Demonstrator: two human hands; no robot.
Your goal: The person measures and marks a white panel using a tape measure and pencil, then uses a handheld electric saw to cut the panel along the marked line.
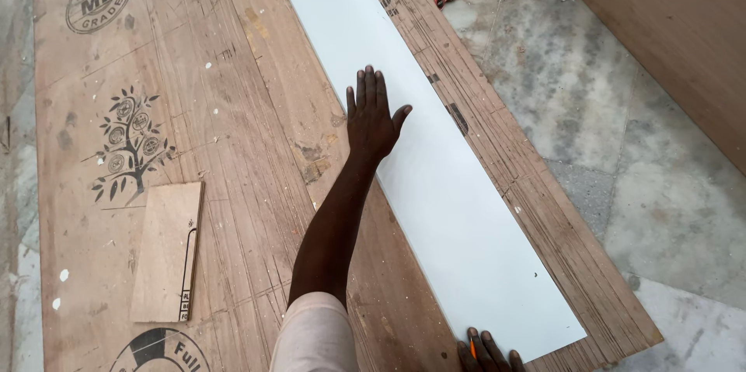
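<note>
We see a long white laminate strip [435, 186] lying diagonally on a large plywood sheet [233, 108] on the floor. Our left hand [373, 112] presses flat on its left edge, fingers straight, gripping nothing. Our right hand [488, 350] touches its near end, an orange pencil [472, 349] between the fingers; a small plywood offcut [167, 252] lies well apart.
</note>
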